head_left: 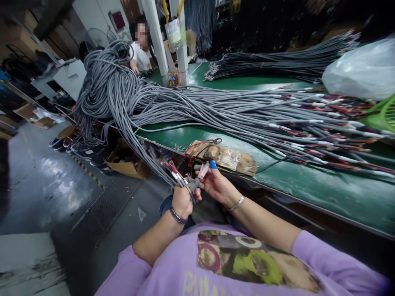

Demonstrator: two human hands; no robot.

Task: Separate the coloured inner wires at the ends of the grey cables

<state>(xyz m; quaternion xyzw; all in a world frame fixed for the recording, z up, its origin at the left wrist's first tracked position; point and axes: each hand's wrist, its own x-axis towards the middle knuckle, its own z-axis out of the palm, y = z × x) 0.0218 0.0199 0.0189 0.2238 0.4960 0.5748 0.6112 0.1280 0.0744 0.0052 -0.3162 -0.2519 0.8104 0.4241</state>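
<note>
My left hand [182, 200] is closed around a bunch of grey cables [166, 170] whose stripped ends show red, white and black wires. My right hand [215, 184] is just to its right, fingers curled, with a pink cover and a blue cover on two fingertips, pinching one grey cable end [194, 185]. Both hands hover below the near edge of the green workbench [308, 181]. The cables run up from my left hand into a large grey cable pile [129, 94] lying across the bench.
A taped wooden block with red and black leads [225, 157] sits at the bench edge. More cable bundles [277, 63], a clear plastic bag [361, 70] and a green basket [384, 113] lie far right. Another person [140, 51] sits beyond white posts [157, 41]. Cardboard boxes [126, 162] lie on the floor.
</note>
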